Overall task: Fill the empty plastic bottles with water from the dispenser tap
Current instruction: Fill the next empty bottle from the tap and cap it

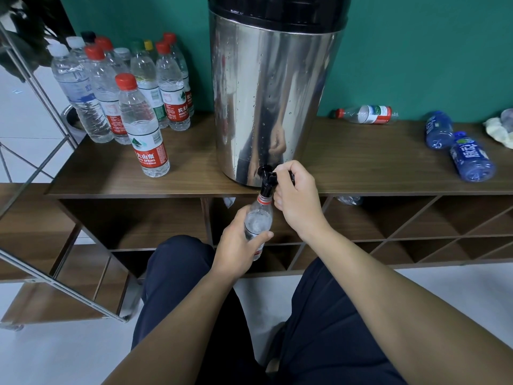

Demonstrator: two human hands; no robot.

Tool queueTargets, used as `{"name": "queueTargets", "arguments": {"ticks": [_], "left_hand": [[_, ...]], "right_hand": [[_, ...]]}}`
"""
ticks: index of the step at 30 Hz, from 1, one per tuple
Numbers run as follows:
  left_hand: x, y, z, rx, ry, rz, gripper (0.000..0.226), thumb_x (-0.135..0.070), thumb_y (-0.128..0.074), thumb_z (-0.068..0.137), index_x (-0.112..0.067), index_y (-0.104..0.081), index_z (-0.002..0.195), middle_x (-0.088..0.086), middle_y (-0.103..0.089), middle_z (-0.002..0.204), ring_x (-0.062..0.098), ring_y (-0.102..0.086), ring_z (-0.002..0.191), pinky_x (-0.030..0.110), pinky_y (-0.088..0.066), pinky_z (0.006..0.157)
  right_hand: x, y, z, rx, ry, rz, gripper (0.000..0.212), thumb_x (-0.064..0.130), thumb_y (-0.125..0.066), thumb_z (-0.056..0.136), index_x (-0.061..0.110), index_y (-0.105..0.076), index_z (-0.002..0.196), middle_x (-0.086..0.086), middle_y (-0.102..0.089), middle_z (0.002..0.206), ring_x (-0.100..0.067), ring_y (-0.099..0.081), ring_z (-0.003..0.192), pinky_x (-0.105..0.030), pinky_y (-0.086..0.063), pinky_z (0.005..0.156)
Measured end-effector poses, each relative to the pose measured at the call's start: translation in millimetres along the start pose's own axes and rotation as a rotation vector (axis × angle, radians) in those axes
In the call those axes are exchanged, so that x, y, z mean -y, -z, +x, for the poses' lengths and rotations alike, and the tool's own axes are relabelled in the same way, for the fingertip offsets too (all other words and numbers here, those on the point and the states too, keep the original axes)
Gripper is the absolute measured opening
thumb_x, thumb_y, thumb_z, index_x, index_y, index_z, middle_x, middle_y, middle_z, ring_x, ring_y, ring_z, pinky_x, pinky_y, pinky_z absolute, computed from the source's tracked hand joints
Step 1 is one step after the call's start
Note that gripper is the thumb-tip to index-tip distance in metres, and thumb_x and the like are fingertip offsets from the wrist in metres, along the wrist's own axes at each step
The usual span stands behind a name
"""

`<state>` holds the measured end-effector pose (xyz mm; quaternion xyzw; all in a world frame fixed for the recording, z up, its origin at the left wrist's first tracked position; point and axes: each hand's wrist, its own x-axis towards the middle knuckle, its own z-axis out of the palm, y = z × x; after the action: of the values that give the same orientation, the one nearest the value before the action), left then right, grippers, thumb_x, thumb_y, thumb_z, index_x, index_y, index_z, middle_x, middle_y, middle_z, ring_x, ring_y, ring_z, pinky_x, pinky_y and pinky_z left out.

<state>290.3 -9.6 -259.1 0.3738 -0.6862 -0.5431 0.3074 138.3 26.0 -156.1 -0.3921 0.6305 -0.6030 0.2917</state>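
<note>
A tall steel water dispenser (272,93) stands on the wooden shelf top (361,162). Its black tap (267,180) juts over the front edge. My left hand (238,245) grips a clear plastic bottle (258,220) with a red neck ring, its open mouth right under the spout. Water is visible inside the bottle. My right hand (294,195) is curled round the tap's black lever. Capped bottles holding water (133,95) stand in a group to the left of the dispenser.
To the right, a clear red-label bottle (366,114) and two blue bottles (455,145) lie on their sides, beside a crumpled cloth (499,129). A metal rack (41,151) stands at left. Open cubbies run below the shelf top. My knees are close to the shelf.
</note>
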Motion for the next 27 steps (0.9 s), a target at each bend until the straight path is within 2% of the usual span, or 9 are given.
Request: {"name": "queueTargets", "arguments": {"ticks": [4, 11, 16, 18, 21, 27], "left_hand": [[-1.3, 0.3, 0.0, 0.000, 0.006, -0.017, 0.060, -0.029, -0.087, 0.098, -0.044, -0.055, 0.146, -0.015, -0.076, 0.121, 0.002, -0.073, 0.108, 0.011, -0.058, 0.076], [-0.2, 0.2, -0.2, 0.002, 0.004, 0.006, 0.064, -0.032, -0.087, 0.097, -0.042, -0.054, 0.151, -0.020, -0.075, 0.124, -0.003, -0.071, 0.114, 0.012, -0.057, 0.083], [1.9, -0.4, 0.8, 0.009, 0.006, -0.009, 0.063, -0.030, -0.087, 0.097, -0.042, -0.054, 0.150, -0.016, -0.076, 0.124, 0.004, -0.073, 0.112, 0.014, -0.059, 0.083], [2.7, -0.4, 1.4, 0.008, 0.000, 0.012, 0.065, -0.030, -0.087, 0.097, -0.040, -0.054, 0.152, -0.018, -0.075, 0.126, 0.000, -0.071, 0.116, 0.014, -0.056, 0.089], [2.6, -0.6, 1.4, 0.009, 0.001, 0.019, 0.063, -0.029, -0.087, 0.097, -0.039, -0.056, 0.150, -0.020, -0.075, 0.124, -0.005, -0.070, 0.116, 0.010, -0.053, 0.088], [5.5, -0.9, 2.5, 0.014, -0.009, 0.036, 0.063, -0.030, -0.088, 0.096, -0.040, -0.056, 0.149, -0.023, -0.074, 0.128, -0.006, -0.068, 0.121, 0.028, -0.055, 0.106]], "right_hand": [[-0.4, -0.3, 0.6, -0.002, -0.003, 0.010, 0.023, 0.030, -0.054, 0.115, 0.021, -0.059, 0.094, 0.007, -0.045, 0.061, -0.015, -0.039, 0.055, -0.037, -0.033, 0.055], [-1.2, -0.8, 0.5, -0.002, -0.006, 0.010, 0.023, 0.031, -0.054, 0.114, 0.023, -0.059, 0.093, 0.007, -0.046, 0.061, -0.014, -0.041, 0.056, -0.036, -0.034, 0.056], [-0.4, -0.8, 0.2, -0.006, -0.007, 0.012, 0.022, 0.028, -0.054, 0.115, 0.018, -0.059, 0.096, 0.006, -0.045, 0.061, -0.014, -0.040, 0.056, -0.035, -0.034, 0.055], [-0.2, -1.2, -0.3, -0.005, -0.006, 0.016, 0.022, 0.026, -0.053, 0.115, 0.017, -0.058, 0.095, 0.007, -0.045, 0.061, -0.013, -0.040, 0.054, -0.034, -0.034, 0.054], [0.3, -1.9, -0.3, -0.007, -0.009, 0.033, 0.022, 0.024, -0.053, 0.116, 0.016, -0.056, 0.095, 0.008, -0.043, 0.059, -0.012, -0.037, 0.052, -0.032, -0.031, 0.052], [-0.6, -1.3, 0.0, -0.008, -0.003, 0.015, 0.022, 0.026, -0.053, 0.115, 0.016, -0.058, 0.096, 0.008, -0.045, 0.060, -0.013, -0.039, 0.054, -0.034, -0.032, 0.053]]}}
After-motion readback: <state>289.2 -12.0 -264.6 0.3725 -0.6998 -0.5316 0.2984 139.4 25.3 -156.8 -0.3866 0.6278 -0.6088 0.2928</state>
